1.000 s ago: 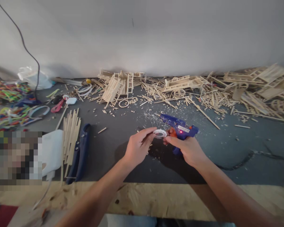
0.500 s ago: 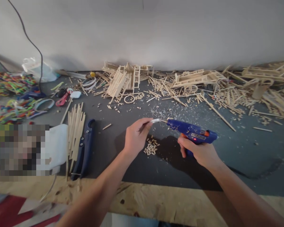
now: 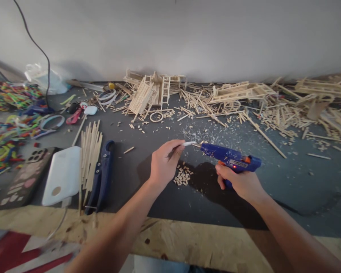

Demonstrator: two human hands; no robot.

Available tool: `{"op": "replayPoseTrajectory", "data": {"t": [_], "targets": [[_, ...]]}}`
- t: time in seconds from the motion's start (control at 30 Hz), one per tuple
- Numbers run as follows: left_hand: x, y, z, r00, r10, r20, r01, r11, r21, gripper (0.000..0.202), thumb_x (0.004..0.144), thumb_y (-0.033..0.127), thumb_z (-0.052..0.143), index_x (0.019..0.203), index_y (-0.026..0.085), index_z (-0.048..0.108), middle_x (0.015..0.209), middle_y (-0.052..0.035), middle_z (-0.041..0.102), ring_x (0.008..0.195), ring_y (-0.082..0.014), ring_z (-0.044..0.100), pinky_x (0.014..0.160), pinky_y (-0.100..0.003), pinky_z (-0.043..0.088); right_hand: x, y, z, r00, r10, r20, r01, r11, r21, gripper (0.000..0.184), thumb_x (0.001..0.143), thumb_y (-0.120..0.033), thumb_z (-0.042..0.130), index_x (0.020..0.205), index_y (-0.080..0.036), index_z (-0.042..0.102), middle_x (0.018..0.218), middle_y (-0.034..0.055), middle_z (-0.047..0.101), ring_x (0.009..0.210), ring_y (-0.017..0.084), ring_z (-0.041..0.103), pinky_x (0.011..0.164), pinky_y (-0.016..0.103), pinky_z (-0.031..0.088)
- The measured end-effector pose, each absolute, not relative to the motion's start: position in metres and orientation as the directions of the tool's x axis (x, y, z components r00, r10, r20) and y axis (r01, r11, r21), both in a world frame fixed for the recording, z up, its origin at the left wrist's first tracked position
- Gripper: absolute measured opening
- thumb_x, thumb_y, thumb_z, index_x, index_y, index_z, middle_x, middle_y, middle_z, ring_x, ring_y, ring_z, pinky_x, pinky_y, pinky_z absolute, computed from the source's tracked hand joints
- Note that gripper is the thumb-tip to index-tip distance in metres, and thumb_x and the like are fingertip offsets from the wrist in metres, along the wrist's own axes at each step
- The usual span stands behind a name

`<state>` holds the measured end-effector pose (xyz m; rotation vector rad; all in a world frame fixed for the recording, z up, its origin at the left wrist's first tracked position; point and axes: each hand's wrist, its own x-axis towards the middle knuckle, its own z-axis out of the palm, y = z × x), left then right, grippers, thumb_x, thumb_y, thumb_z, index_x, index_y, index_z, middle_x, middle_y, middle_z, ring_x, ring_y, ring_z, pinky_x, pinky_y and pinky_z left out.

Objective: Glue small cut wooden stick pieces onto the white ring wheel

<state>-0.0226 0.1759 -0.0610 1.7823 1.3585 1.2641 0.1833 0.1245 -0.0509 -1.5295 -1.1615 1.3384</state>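
Note:
My left hand [image 3: 166, 160] pinches a small whitish strip [image 3: 190, 143] between thumb and fingers; its far end points right. My right hand [image 3: 241, 182] is wrapped round the handle of a blue glue gun [image 3: 227, 153] with a red light on its side. The gun's metal nozzle is at the strip's right end; whether they touch I cannot tell. Just below the strip lies a pile of short cut wooden pieces [image 3: 183, 175] on the dark mat.
A blue-handled cutter [image 3: 102, 176], a bundle of wooden sticks [image 3: 89, 155], a white power bank [image 3: 63, 176] and a phone [image 3: 25, 178] lie left. Colourful ties [image 3: 8, 132] sit farther left. Wooden stick models [image 3: 142, 96] and loose sticks line the wall. The gun's cord trails right.
The glue gun's nozzle and the strip stay close together, with only slight shifts of the hands. The right fingers have moved a little on the trigger side. The whole view has shifted slightly.

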Motion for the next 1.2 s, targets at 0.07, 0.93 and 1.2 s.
{"op": "replayPoseTrajectory", "data": {"t": [0.07, 0.93, 1.2], "targets": [[-0.0228, 0.176, -0.0608, 0.045, 0.938, 0.343, 0.405, -0.331, 0.852, 0.02, 0.088, 0.032, 0.057, 0.1, 0.025, 0.071, 0.095, -0.0022, 0.073, 0.083, -0.0156, 0.068, 0.073, -0.029, 0.057, 0.1832, 0.1245, -0.0511, 0.035, 0.959, -0.28, 0.143, -0.282, -0.949, 0.023, 0.074, -0.04, 0.064, 0.063, -0.021, 0.056, 0.043, -0.0038, 0.052, 0.038, 0.014, 0.05, 0.046, 0.028, 0.041], [-0.0224, 0.1759, -0.0602, 0.031, 0.924, 0.382, 0.404, -0.361, 0.841, 0.018, 0.089, 0.03, 0.056, 0.1, 0.025, 0.069, 0.098, -0.0021, 0.073, 0.081, -0.0143, 0.067, 0.071, -0.026, 0.055, 0.1825, 0.125, -0.0513, 0.038, 0.966, -0.255, 0.171, -0.258, -0.951, 0.018, 0.073, -0.035, 0.06, 0.064, -0.022, 0.054, 0.042, -0.0044, 0.052, 0.038, 0.014, 0.051, 0.048, 0.029, 0.04], [-0.0219, 0.1764, -0.058, 0.019, 0.919, 0.393, 0.397, -0.367, 0.841, 0.018, 0.089, 0.028, 0.056, 0.1, 0.024, 0.069, 0.097, -0.0023, 0.073, 0.081, -0.0141, 0.068, 0.072, -0.027, 0.056, 0.1829, 0.1254, -0.0539, 0.051, 0.96, -0.275, 0.128, -0.279, -0.952, 0.018, 0.073, -0.035, 0.062, 0.064, -0.021, 0.054, 0.042, -0.0051, 0.052, 0.036, 0.013, 0.051, 0.047, 0.028, 0.039]]}}
